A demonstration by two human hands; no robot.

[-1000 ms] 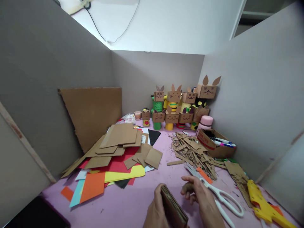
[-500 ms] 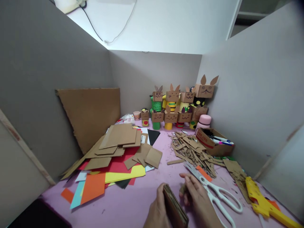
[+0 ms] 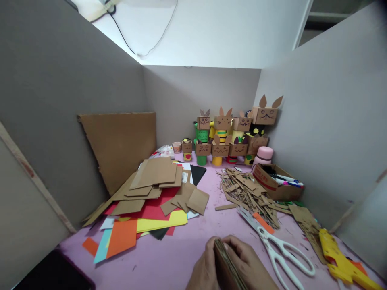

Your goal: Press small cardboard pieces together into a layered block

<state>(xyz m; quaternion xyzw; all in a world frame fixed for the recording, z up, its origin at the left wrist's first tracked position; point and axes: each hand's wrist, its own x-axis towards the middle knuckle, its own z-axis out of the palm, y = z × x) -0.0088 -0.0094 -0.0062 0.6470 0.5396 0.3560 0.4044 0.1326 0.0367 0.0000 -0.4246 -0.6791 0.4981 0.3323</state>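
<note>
Near the front edge of the purple table, a stack of cardboard pieces (image 3: 226,266) stands on edge between my hands. My left hand (image 3: 204,266) is closed around its left side, fingers along the outer face. On the right side, my right hand (image 3: 248,264) presses its fingers against the stack; whether a small piece is also in its fingers is hidden. White-handled scissors (image 3: 267,241) lie with blades parted just right of my right hand. Beyond their blades is a small orange paper strip (image 3: 263,223).
Cardboard sheets (image 3: 155,173) and coloured paper (image 3: 122,237) pile up at left. Cardboard scraps (image 3: 244,193), a box of pens (image 3: 275,191) and a yellow glue gun (image 3: 341,259) are at right. Cardboard animal figures (image 3: 222,150) stand behind; a black object (image 3: 54,274) sits front left.
My right hand has moved left from beside the scissors onto the cardboard stack. The small brown piece it held is no longer visible. The camera view has shifted slightly.
</note>
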